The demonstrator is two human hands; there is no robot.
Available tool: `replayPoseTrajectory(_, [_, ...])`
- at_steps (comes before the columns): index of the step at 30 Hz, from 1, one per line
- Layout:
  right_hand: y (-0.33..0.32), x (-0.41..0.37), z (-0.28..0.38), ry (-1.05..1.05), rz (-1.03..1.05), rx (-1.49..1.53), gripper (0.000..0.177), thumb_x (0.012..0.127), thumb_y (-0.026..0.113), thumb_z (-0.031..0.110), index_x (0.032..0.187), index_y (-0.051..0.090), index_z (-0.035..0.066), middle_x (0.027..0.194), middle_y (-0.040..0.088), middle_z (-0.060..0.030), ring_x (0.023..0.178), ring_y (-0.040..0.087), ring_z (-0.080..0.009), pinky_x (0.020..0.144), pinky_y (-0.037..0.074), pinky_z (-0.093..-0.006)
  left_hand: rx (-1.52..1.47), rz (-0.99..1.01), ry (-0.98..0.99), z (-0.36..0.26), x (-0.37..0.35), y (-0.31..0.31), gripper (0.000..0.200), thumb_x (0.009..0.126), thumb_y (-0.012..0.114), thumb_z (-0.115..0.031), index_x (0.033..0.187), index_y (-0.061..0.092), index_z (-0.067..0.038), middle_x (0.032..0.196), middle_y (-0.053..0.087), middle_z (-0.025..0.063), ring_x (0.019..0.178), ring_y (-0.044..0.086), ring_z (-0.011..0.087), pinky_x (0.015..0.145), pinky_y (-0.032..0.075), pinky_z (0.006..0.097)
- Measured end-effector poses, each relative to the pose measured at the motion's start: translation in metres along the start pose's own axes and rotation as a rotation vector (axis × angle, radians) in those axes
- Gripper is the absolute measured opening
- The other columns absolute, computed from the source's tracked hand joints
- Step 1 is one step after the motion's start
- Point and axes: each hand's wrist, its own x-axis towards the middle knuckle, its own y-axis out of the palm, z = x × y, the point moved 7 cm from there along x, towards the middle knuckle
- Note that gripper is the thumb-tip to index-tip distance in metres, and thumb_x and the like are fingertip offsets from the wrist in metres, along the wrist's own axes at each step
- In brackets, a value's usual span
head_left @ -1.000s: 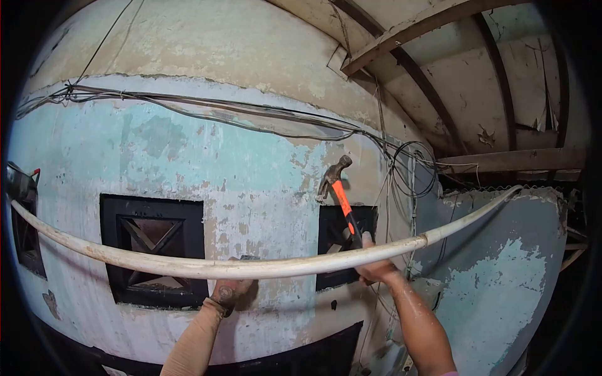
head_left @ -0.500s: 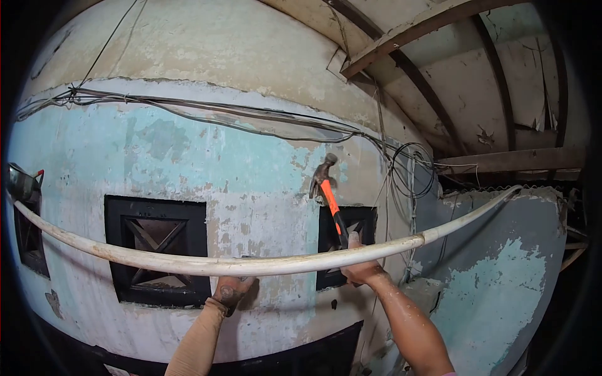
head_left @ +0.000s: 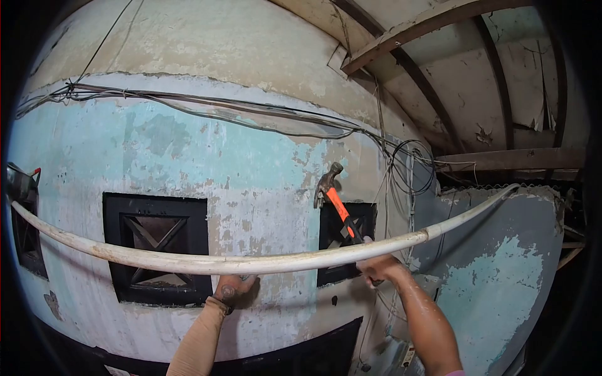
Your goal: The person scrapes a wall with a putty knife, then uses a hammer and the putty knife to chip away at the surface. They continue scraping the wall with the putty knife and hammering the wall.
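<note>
In my right hand [head_left: 378,268] is a claw hammer [head_left: 338,203] with a dark metal head and an orange and black handle. Its head is raised up and to the left, before the wall and the small right window. My left hand [head_left: 232,289] is held close to the peeling wall [head_left: 269,225], just right of the larger black window frame [head_left: 116,244]. Its fingers look curled, but I cannot tell what is in them. A long pale pole [head_left: 295,262] runs across the view in front of both hands and hides part of each.
Bundled cables [head_left: 251,111] run along the wall above, ending in a coiled black cable [head_left: 411,166] at the right. Wooden roof beams [head_left: 433,22] cross overhead. A metal pot-like container [head_left: 21,182] shows at the left edge. A grey wall [head_left: 483,232] stands at the right.
My right hand has moved right and slightly down, and the hammer with it, its head tilting further left of the hand. My left hand stays in nearly the same place.
</note>
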Motion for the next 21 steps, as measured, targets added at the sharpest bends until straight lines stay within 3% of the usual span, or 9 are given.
replayPoseTrajectory(2, [-0.004,-0.006,0.001,-0.015,0.017,-0.024,0.051,0.09,0.06,0.029,0.119,0.041,-0.008,0.061,0.06,-0.0107,0.047,0.061,-0.0201,0.041,0.048,-0.0346,0.041,-0.016,-0.004,0.0,0.001,0.0,0.038,0.078,0.077,-0.019,0.109,0.067,0.001,0.107,0.068,0.0204,0.105,0.063,0.0348,0.096,0.045,0.0418])
replayPoseTrajectory(7, [-0.06,0.007,0.003,0.039,0.234,0.187,0.037,0.093,0.061,0.02,0.119,0.047,-0.002,0.061,0.058,-0.0067,0.05,0.061,-0.0146,0.041,0.048,-0.0311,-0.051,-0.018,-0.03,-0.008,0.0,-0.002,0.043,0.074,0.076,-0.018,0.112,0.066,0.0,0.109,0.067,0.0215,0.108,0.06,0.0379,0.099,0.043,0.0433])
replayPoseTrajectory(11, [-0.073,-0.006,0.019,0.068,0.201,0.202,0.049,0.087,0.065,0.018,0.127,0.044,-0.001,0.06,0.057,-0.0058,0.043,0.054,-0.0123,0.038,0.047,-0.0292,-0.068,-0.029,0.021,-0.01,0.001,-0.005,0.049,0.071,0.076,-0.017,0.115,0.063,-0.001,0.114,0.064,0.0232,0.113,0.057,0.0399,0.101,0.041,0.0449])
replayPoseTrajectory(13, [-0.078,0.002,0.007,0.018,0.259,0.263,0.042,0.085,0.068,0.019,0.114,0.044,0.002,0.063,0.057,-0.0065,0.043,0.056,-0.014,0.037,0.048,-0.0307,-0.02,-0.003,0.012,-0.008,0.002,-0.006,0.05,0.072,0.076,-0.02,0.116,0.063,-0.001,0.115,0.063,0.0235,0.113,0.056,0.0404,0.102,0.04,0.0454])
replayPoseTrajectory(16, [-0.069,0.012,-0.027,-0.182,0.326,0.832,0.047,0.084,0.07,0.021,0.12,0.047,0.0,0.071,0.06,-0.0092,0.048,0.057,-0.0159,0.039,0.048,-0.0315,-0.019,0.005,0.021,-0.015,0.001,-0.003,0.048,0.073,0.075,-0.022,0.114,0.064,0.0,0.113,0.064,0.0232,0.113,0.056,0.0403,0.101,0.04,0.0455])
replayPoseTrajectory(19, [-0.054,0.001,-0.028,-0.041,0.169,1.071,0.05,0.086,0.06,0.008,0.131,0.042,-0.004,0.068,0.06,-0.009,0.044,0.054,-0.0139,0.037,0.045,-0.0292,0.009,-0.033,0.042,-0.011,0.003,-0.002,0.042,0.076,0.073,-0.02,0.112,0.065,0.0,0.11,0.065,0.0227,0.11,0.058,0.0398,0.099,0.042,0.0448])
replayPoseTrajectory(21, [-0.055,-0.008,-0.021,-0.29,0.16,1.459,0.053,0.085,0.062,0.008,0.132,0.041,-0.006,0.063,0.055,-0.0054,0.063,0.064,-0.0232,0.037,0.043,-0.0263,-0.001,-0.037,0.021,-0.024,0.004,-0.003,0.035,0.079,0.07,-0.016,0.11,0.065,0.0,0.106,0.067,0.0225,0.105,0.061,0.0395,0.094,0.045,0.0438])
